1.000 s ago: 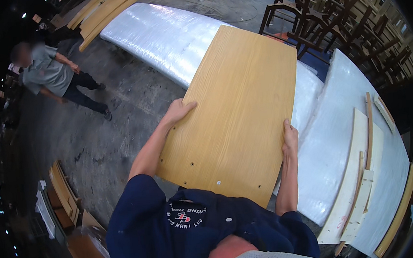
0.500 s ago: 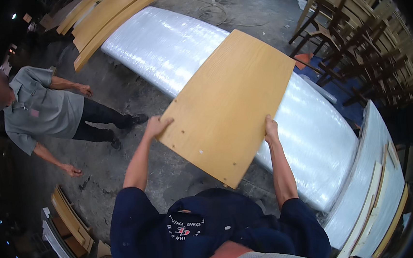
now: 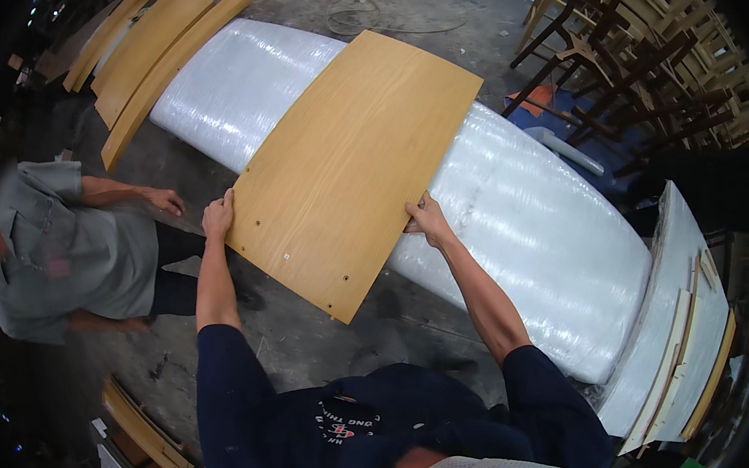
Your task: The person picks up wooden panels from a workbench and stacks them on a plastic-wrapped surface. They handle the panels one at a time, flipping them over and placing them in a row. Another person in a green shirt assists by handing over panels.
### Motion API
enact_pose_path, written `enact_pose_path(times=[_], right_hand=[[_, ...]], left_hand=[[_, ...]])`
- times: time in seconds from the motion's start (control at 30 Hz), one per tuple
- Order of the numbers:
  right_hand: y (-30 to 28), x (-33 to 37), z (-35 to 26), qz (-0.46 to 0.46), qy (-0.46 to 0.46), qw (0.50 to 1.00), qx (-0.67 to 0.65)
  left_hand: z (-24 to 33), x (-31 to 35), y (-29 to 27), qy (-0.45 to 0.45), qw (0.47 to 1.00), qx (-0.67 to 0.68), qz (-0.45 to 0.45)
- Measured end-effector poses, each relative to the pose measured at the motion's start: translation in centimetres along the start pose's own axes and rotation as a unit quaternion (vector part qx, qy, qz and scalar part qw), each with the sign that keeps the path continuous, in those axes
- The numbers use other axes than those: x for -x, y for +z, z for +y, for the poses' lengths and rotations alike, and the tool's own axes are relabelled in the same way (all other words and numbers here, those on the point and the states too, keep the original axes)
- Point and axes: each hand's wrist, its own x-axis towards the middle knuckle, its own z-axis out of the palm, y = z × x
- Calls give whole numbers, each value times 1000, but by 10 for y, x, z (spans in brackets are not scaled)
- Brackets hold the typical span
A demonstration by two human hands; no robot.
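Concrete workshop floor: grey, dusty, bare in a strip at near centre between the person and the wrapped stack, the only open room for stepping. Long plastic-wrapped bundle: white, rounded ends, lying diagonally from far left to near right; its flat top serves as a rest for panels. Wooden panel: light oak-coloured veneer, gently curved long edges, small drilled holes near its near edge; laid crosswise over the bundle, far part lying on the wrap, near corner overhanging the floor, so it apparently needs holding at both sides to stay level. Co-worker: grey shirt, bent low at left, one hand just beside the panel's left corner but apart from it. Stacked chair frames: dark wood, far right, closing off that side. Similar curved panels: far left, leaning in a row. Second wrapped stack with pale strips: near right, close to the bundle's end. Left hand: fingers together, curled over the panel's left edge near its corner. Right hand: fingers together, thumb on top, gripping the panel's near-right edge where it meets the wrap.
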Motion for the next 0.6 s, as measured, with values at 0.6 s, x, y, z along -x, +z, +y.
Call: enact_pose_path(times=[0.6], right_hand=[[-168,260,90,70,182,971,142]], left_hand=[[121,198,125,360,924,129,-3]])
